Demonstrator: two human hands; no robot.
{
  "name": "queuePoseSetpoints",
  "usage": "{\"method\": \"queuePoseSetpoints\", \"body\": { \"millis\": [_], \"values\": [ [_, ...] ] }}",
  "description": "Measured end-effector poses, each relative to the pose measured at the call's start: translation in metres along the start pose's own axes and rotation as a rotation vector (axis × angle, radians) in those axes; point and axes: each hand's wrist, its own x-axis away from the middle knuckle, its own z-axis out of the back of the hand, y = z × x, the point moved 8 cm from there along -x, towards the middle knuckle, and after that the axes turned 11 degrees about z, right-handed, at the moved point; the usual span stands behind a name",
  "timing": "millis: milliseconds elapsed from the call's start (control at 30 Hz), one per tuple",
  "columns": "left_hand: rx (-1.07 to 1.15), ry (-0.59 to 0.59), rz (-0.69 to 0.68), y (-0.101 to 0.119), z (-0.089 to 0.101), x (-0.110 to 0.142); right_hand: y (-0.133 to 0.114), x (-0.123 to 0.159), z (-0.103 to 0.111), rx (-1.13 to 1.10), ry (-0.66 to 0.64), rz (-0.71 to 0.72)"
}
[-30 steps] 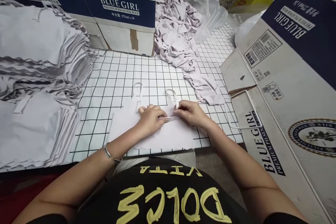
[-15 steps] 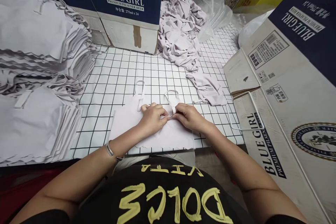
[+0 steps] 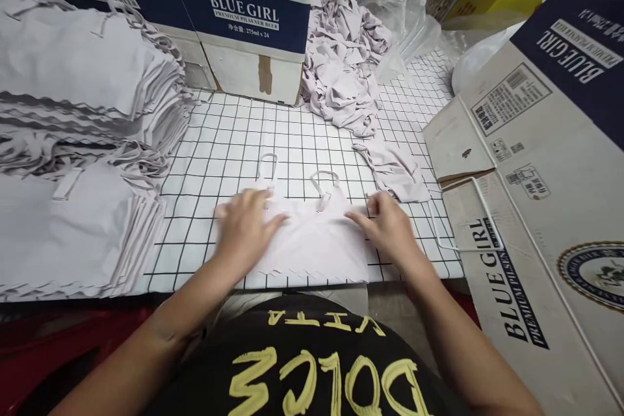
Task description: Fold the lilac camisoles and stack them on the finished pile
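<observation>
A pale lilac strappy top lies flat on the white grid-patterned table, its two straps pointing away from me. My left hand rests flat on the garment's left side with the fingers spread. My right hand lies on its right edge, fingers stretched out. Neither hand holds anything.
Tall stacks of folded pale tops fill the left. A crumpled heap of the same fabric lies at the back, one loose piece beside it. Blue Girl cardboard boxes stand behind and at the right. A white wire hanger leans on the right box.
Both hands were pinched together at the garment's right strap; now they have parted and lie flat on either side of the top. The view has shifted slightly.
</observation>
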Motion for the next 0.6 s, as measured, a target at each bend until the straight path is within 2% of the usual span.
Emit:
{"method": "queuePoseSetpoints", "body": {
  "millis": [33,100,133,200,300,367,400,467,533,600],
  "values": [
    [-0.071,0.053,0.099,-0.025,0.011,0.007,0.009,0.011,0.001,0.05,-0.07,-0.06],
    [-0.17,0.06,0.252,-0.064,0.021,0.024,0.015,0.032,-0.003,0.069,-0.209,-0.085],
    [-0.179,0.039,0.288,-0.075,0.021,0.031,0.014,0.041,-0.006,0.043,-0.251,-0.072],
    [-0.078,0.019,0.313,-0.083,0.02,0.043,0.01,0.05,-0.009,-0.083,-0.254,-0.068],
    [0.403,-0.025,0.378,-0.084,0.022,0.046,0.012,0.047,-0.01,-0.494,-0.203,-0.223],
    [0.848,-0.134,0.448,-0.09,0.031,0.036,0.013,0.029,-0.01,-0.804,-0.159,-0.382],
    [1.04,-0.193,0.465,-0.095,0.043,0.028,0.007,0.014,-0.011,-0.92,-0.156,-0.436],
    [1.273,-0.263,0.456,-0.108,0.083,0.008,-0.021,-0.027,-0.009,-1.068,-0.165,-0.469],
    [1.306,-0.261,0.406,-0.13,0.14,-0.017,-0.07,-0.076,-0.003,-1.149,-0.158,-0.415],
    [1.274,-0.206,0.355,-0.158,0.205,-0.041,-0.129,-0.121,0.002,-1.216,-0.128,-0.351]
  ]
}}
